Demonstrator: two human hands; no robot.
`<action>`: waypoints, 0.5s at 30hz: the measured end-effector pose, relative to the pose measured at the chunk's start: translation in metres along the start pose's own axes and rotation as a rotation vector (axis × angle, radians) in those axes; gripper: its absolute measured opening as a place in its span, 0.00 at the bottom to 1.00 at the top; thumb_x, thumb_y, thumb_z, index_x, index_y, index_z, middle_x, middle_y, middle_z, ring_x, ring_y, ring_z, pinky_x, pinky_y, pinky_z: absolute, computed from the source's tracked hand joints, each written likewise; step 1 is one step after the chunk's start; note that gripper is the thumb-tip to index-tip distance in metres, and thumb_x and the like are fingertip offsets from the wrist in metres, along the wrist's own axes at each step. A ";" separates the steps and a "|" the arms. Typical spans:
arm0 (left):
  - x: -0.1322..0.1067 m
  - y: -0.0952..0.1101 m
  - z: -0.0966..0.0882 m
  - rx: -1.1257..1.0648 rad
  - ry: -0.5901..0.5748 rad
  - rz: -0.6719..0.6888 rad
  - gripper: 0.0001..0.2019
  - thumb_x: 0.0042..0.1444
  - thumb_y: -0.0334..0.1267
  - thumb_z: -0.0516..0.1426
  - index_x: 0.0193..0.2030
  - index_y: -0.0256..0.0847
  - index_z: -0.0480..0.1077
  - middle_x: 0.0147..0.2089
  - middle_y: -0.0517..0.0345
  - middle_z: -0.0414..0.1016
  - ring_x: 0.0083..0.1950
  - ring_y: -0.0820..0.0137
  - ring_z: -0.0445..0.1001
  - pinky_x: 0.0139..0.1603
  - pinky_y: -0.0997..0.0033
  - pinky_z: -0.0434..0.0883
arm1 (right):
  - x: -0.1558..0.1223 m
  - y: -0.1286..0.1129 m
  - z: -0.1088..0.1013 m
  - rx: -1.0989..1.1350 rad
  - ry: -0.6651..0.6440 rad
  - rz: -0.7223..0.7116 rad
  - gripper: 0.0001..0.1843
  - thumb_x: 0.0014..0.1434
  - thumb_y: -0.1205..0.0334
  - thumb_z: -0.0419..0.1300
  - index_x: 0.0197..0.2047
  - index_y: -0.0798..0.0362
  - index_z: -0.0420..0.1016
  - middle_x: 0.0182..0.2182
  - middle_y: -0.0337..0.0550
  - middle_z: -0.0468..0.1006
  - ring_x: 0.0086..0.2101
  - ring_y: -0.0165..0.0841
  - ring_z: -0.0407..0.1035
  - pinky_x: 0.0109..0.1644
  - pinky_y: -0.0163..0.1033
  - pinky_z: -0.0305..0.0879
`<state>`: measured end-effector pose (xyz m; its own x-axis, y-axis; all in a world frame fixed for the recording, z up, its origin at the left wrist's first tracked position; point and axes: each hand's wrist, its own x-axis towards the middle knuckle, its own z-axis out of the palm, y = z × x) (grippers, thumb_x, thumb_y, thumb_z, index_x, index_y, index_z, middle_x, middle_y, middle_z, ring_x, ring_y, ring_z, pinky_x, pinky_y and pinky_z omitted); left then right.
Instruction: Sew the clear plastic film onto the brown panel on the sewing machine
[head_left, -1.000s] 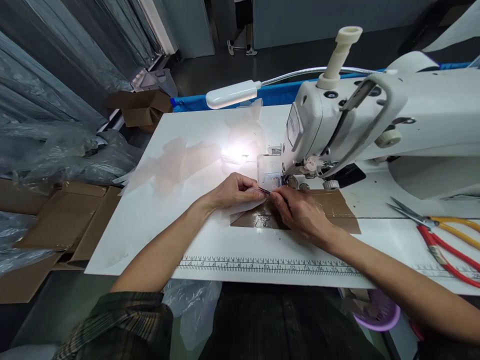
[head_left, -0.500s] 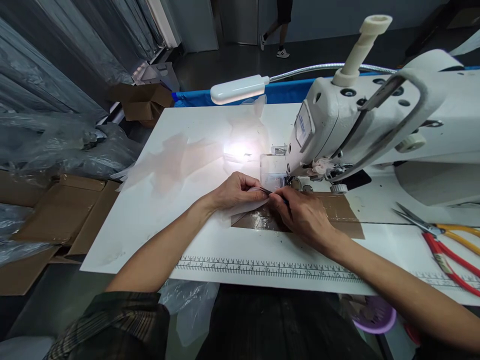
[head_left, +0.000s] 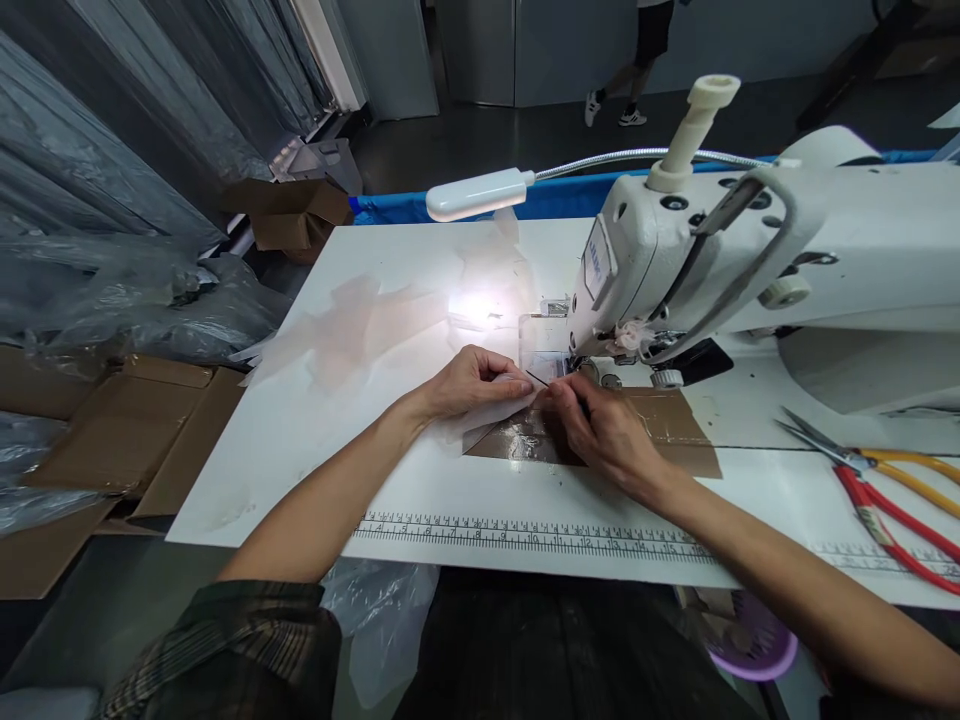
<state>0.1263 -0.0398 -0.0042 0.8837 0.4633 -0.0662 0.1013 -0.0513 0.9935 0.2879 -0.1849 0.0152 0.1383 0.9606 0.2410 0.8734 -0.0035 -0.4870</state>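
Observation:
My left hand rests on the white table with its fingers curled onto a thin translucent sheet, pinching its edge. My right hand is closed round a thin dark pointed tool whose tip meets the sheet's edge by my left fingertips. Both hands sit just in front of the presser foot of a white sewing machine. Brown tape covers the table under my right hand.
A white gooseneck lamp lights the needle area. More translucent pieces lie on the table's left. Scissors with red and yellow handles lie at the right. A printed ruler runs along the front edge. Cardboard boxes and plastic bags stand left.
The hands stay in the same place; the dark tool's tip has shifted slightly. The view has tilted a little, and a person walking at the back has moved right.

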 end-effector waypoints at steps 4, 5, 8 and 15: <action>-0.001 0.016 -0.018 0.214 0.018 0.032 0.09 0.51 0.41 0.65 0.34 0.37 0.79 0.32 0.55 0.77 0.32 0.74 0.71 0.33 0.74 0.67 | -0.028 0.037 -0.039 -0.092 -0.029 0.082 0.27 0.69 0.43 0.42 0.33 0.51 0.72 0.19 0.42 0.71 0.18 0.33 0.63 0.25 0.38 0.55; 0.001 0.021 -0.025 0.264 0.030 0.038 0.08 0.51 0.40 0.64 0.34 0.38 0.79 0.32 0.55 0.78 0.33 0.73 0.72 0.33 0.73 0.67 | -0.037 0.052 -0.050 -0.164 -0.006 0.141 0.27 0.68 0.42 0.42 0.34 0.51 0.73 0.18 0.43 0.71 0.17 0.34 0.63 0.25 0.38 0.55; 0.013 0.032 -0.046 0.358 0.062 0.038 0.08 0.51 0.41 0.64 0.31 0.37 0.79 0.28 0.57 0.75 0.30 0.74 0.69 0.29 0.74 0.63 | -0.056 0.103 -0.082 -0.523 0.102 0.414 0.27 0.66 0.41 0.41 0.39 0.50 0.75 0.18 0.48 0.71 0.19 0.43 0.66 0.25 0.43 0.56; 0.053 0.036 -0.076 0.302 0.127 0.006 0.15 0.51 0.46 0.65 0.24 0.35 0.73 0.24 0.60 0.66 0.25 0.76 0.63 0.25 0.73 0.58 | -0.043 0.133 -0.106 -0.511 0.370 0.312 0.27 0.59 0.49 0.48 0.47 0.60 0.78 0.47 0.69 0.75 0.53 0.59 0.66 0.53 0.61 0.61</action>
<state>0.1416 0.0501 0.0351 0.8226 0.5679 -0.0290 0.2435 -0.3056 0.9205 0.4470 -0.2565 0.0290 0.4886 0.7360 0.4686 0.8645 -0.4808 -0.1464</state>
